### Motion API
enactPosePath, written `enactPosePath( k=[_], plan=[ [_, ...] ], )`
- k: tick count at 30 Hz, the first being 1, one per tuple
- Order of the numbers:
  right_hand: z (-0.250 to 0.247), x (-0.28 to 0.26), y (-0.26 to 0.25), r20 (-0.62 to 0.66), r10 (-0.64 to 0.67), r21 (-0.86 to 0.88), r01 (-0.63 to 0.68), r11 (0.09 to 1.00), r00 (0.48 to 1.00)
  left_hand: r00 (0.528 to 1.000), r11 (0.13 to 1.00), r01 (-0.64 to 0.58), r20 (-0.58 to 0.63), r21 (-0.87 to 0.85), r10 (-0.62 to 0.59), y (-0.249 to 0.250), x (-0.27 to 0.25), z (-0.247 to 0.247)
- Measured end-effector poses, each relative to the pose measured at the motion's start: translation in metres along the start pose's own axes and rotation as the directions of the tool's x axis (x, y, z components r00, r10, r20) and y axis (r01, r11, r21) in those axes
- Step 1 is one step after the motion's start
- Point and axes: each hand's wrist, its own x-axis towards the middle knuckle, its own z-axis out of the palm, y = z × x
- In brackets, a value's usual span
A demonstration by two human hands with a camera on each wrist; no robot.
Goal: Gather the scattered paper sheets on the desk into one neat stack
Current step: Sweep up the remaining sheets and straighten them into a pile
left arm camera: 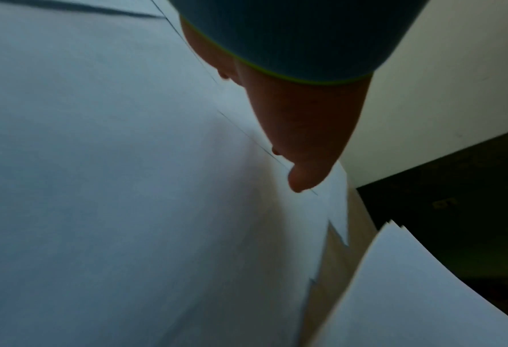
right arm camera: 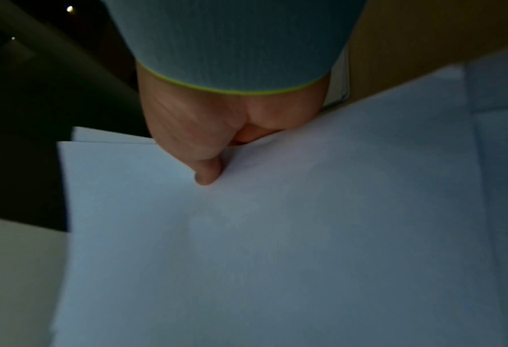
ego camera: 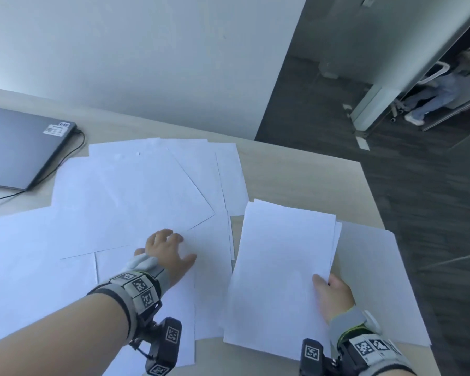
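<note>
Several white paper sheets (ego camera: 125,202) lie fanned and overlapping across the middle and left of the desk. My left hand (ego camera: 168,252) rests on them with fingers spread, its thumb (left arm camera: 303,178) pressing near a sheet edge. My right hand (ego camera: 332,294) pinches a small bundle of sheets (ego camera: 280,267) at its right edge, thumb (right arm camera: 206,175) on top and fingers underneath. The bundle (right arm camera: 276,234) is lifted slightly off the desk, its edges unevenly aligned. More sheets (ego camera: 377,280) lie flat beneath and to the right of it.
A closed grey laptop (ego camera: 19,147) with a plugged cable (ego camera: 80,143) sits at the far left of the wooden desk (ego camera: 296,175). The desk's right edge drops to dark floor (ego camera: 418,213). A white wall stands behind.
</note>
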Motion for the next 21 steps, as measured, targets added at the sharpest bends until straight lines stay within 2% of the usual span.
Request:
enactPosePath(
  k=[2, 4, 6, 8, 11, 13, 15, 19, 21],
  plan=[
    [-0.002, 0.002, 0.001, 0.052, -0.019, 0.103, 0.014, 0.995, 0.998, 0.995, 0.966, -0.070, 0.053, -0.249, 0.086, 0.032, -0.005, 0.001],
    [-0.008, 0.002, -0.003, 0.085, -0.075, 0.197, 0.057, 0.979, 0.994, 0.977, 0.846, -0.041, 0.155, -0.532, 0.145, 0.067, -0.013, 0.002],
    [-0.018, 0.005, -0.010, 0.129, -0.132, 0.302, 0.088, 0.949, 0.983, 0.965, 0.713, 0.001, 0.187, -0.701, 0.182, 0.101, -0.020, 0.001],
    [-0.024, 0.006, -0.021, 0.183, -0.204, 0.400, 0.117, 0.909, 0.962, 0.976, 0.578, 0.035, 0.151, -0.816, 0.155, 0.121, -0.024, -0.003],
    [-0.043, 0.017, -0.039, 0.209, -0.258, 0.523, 0.115, 0.844, 0.943, 0.989, 0.324, 0.005, 0.054, -0.946, 0.141, 0.151, -0.029, -0.009],
    [-0.054, 0.023, -0.044, 0.229, -0.305, 0.582, 0.121, 0.804, 0.924, 0.990, 0.226, -0.042, -0.011, -0.973, 0.137, 0.159, -0.028, -0.011],
    [-0.064, 0.024, -0.052, 0.271, -0.354, 0.537, 0.165, 0.828, 0.895, 0.990, 0.244, -0.071, -0.038, -0.967, 0.137, 0.157, -0.026, -0.008],
    [-0.065, 0.042, -0.039, 0.451, -0.356, 0.259, 0.261, 0.930, 0.819, 0.993, 0.422, -0.032, 0.019, -0.906, 0.116, 0.158, -0.031, 0.012],
    [-0.062, 0.051, -0.029, 0.485, -0.316, 0.163, 0.271, 0.949, 0.815, 0.996, 0.496, -0.013, 0.030, -0.868, 0.079, 0.158, -0.032, 0.026]
  ],
)
